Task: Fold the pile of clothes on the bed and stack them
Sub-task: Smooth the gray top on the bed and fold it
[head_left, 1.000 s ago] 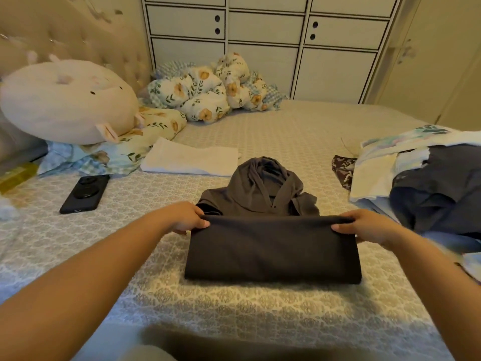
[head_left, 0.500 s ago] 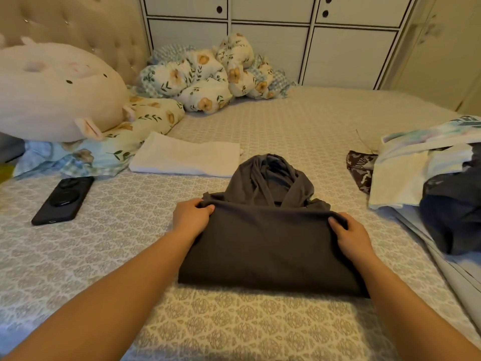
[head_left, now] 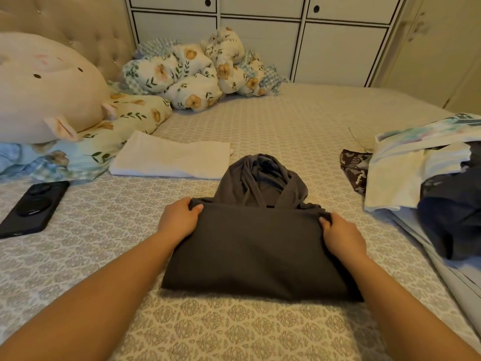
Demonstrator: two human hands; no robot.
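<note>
A dark grey hoodie (head_left: 257, 251) lies folded into a rectangle on the patterned bedspread (head_left: 234, 329), its hood sticking out at the far side. My left hand (head_left: 179, 220) grips the folded edge at its far left corner. My right hand (head_left: 341, 233) grips the far right corner of the same edge. A folded white cloth (head_left: 171, 160) lies flat beyond the hoodie to the left. A loose pile of clothes (head_left: 426, 168), white, dark blue and printed pieces, sits at the right edge of the bed.
A black phone (head_left: 33, 207) lies on the bed at the left. A large pink plush toy (head_left: 44, 87) rests on floral pillows (head_left: 125, 121) by the headboard. A bundled floral blanket (head_left: 203, 71) sits at the far side, with white cabinets (head_left: 299, 43) behind.
Both hands have carried the folded edge of the hoodie farther away from me, up to the base of the hood. The fold now covers the body of the hoodie.
</note>
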